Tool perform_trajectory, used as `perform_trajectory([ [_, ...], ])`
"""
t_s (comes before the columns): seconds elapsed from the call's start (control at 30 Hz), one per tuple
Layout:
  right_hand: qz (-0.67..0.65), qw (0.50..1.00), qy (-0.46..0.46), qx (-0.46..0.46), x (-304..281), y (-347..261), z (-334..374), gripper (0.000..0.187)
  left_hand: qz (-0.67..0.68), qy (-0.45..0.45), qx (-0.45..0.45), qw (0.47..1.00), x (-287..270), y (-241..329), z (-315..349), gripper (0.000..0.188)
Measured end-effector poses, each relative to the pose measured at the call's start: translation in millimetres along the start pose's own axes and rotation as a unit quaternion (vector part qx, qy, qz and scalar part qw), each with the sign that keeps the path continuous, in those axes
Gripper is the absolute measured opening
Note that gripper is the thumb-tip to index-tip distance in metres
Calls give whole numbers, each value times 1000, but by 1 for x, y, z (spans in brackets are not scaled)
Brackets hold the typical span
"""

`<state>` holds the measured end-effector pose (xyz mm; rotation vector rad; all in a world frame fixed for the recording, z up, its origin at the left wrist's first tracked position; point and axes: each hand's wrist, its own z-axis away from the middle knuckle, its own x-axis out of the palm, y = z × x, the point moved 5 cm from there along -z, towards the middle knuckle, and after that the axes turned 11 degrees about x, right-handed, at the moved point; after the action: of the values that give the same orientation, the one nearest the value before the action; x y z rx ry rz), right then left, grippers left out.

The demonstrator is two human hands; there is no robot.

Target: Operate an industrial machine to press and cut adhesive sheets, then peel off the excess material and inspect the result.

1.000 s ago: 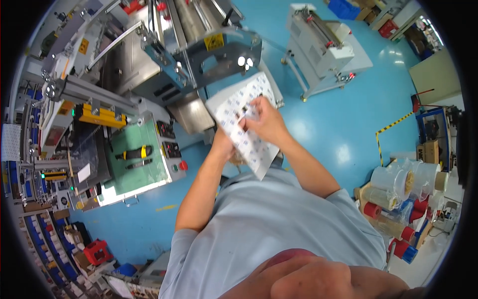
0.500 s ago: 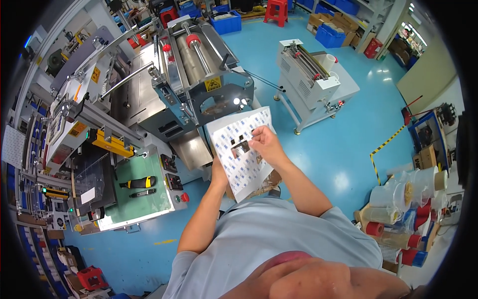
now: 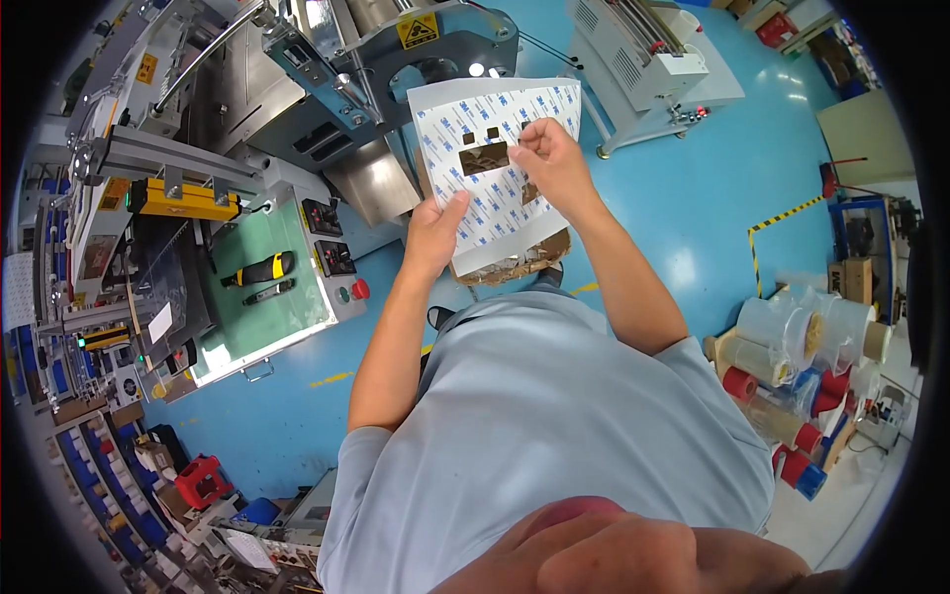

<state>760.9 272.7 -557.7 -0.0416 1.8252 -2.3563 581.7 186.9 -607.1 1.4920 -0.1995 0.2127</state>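
Note:
My left hand [image 3: 435, 230] grips the lower left edge of a white sheet [image 3: 495, 220] printed with a blue pattern, its thumb lying on top. A large rectangular hole, two small square ones and further openings on the right are cut through the sheet. Over its right part is my right hand [image 3: 556, 163], with thumb and forefinger pinched beside the large cut-out. Whatever may be between those fingertips is too small to make out. Below the sheet shows the torn edge of a brown cardboard box [image 3: 520, 262] with clear wrap in it.
A grey roller machine [image 3: 435, 45] stands just beyond the sheet. Left is a green-topped bench [image 3: 287, 327] with a black-and-yellow tool [image 3: 260, 269] and a cutter-like tool [image 3: 269, 291]. A white roller machine [image 3: 643, 69] stands right; wrapped film rolls [image 3: 782, 337] lie far right.
The view has tipped down toward my body, so the machines sit higher in it. The sheet has turned to face me more squarely, and my left thumb now shows on top of it.

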Motion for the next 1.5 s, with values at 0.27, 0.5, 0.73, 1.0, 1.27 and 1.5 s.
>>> perform_trajectory([
  [0.27,235,968,-63,-64,9,-3,31,27,335,21,-20,942,19,20,10,50],
  [0.5,218,973,-62,-33,18,-3,32,24,386,-56,-95,916,16,-20,2,48],
  [0.73,138,984,-113,-14,18,13,31,23,215,4,-120,969,13,-25,-9,33],
  [1.0,266,962,-31,-45,15,5,34,40,324,-24,-65,944,23,-5,7,35],
  [1.27,152,982,-115,12,14,7,33,41,240,14,-70,968,14,0,6,28],
  [1.5,198,975,-97,-12,13,4,40,47,338,-33,-111,934,24,-6,19,36],
])
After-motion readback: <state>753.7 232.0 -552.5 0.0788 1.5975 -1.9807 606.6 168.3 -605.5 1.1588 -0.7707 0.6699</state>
